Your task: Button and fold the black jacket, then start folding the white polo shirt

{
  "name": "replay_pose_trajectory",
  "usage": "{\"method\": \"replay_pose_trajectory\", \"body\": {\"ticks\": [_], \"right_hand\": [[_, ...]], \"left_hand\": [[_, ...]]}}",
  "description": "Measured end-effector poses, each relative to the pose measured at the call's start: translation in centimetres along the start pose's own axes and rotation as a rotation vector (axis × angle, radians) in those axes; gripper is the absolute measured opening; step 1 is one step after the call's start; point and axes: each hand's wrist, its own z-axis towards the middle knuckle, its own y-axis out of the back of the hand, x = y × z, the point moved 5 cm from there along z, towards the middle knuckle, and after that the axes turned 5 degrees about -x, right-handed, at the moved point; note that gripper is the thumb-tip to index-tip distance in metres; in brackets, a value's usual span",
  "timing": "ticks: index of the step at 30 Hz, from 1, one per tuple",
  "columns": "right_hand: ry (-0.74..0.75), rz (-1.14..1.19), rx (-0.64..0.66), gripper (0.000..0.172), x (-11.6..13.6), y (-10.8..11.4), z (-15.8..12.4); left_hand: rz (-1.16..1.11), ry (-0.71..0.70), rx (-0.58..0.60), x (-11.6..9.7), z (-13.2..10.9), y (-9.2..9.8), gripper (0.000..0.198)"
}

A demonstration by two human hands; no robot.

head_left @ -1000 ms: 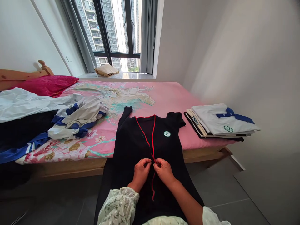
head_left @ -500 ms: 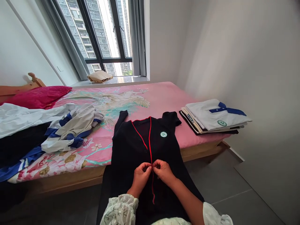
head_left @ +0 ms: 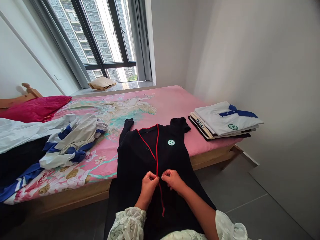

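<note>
Nearest, the left hand (head_left: 149,182) and the right hand (head_left: 173,180) were both closed in a pinch on the red-piped front edges of the black garment (head_left: 136,156), fingertips almost meeting just below the point of its V-neck, much as they had been a second earlier; the two hands had stayed on the same spot of the opening. The garment lay front-up, its lower part hanging off the bed's wooden edge (head_left: 62,200) towards the person and its shoulders and round badge (head_left: 171,142) resting on the pink sheet. Compared with the earlier frames, the whole scene sat further left and the window (head_left: 100,36) showed taller, while the things themselves had not shifted. A loose heap of blue-and-white clothes (head_left: 72,140) lay to the left, well apart from a folded stack of shirts (head_left: 225,121) at the bed's right corner. Further back were a red pillow (head_left: 35,108) and a beige bundle (head_left: 101,83) on the sill.
</note>
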Motion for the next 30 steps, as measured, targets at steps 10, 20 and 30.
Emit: {"method": "replay_pose_trajectory", "body": {"ticks": [10, 20, 30], "right_hand": [[0.029, 0.012, -0.110, 0.023, 1.5, 1.0, -0.5], [0.350, -0.599, -0.259, 0.020, 7.3, 0.4, 2.0], [0.240, -0.704, -0.248, 0.021, 7.0, 0.3, 3.2]], "left_hand": [[0.313, -0.353, 0.026, -2.1, -1.1, 1.1, 0.018], [0.586, -0.578, -0.148, -5.1, 1.5, 2.7, 0.024], [0.787, -0.596, -0.005, -6.8, 4.6, 2.2, 0.013]]}}
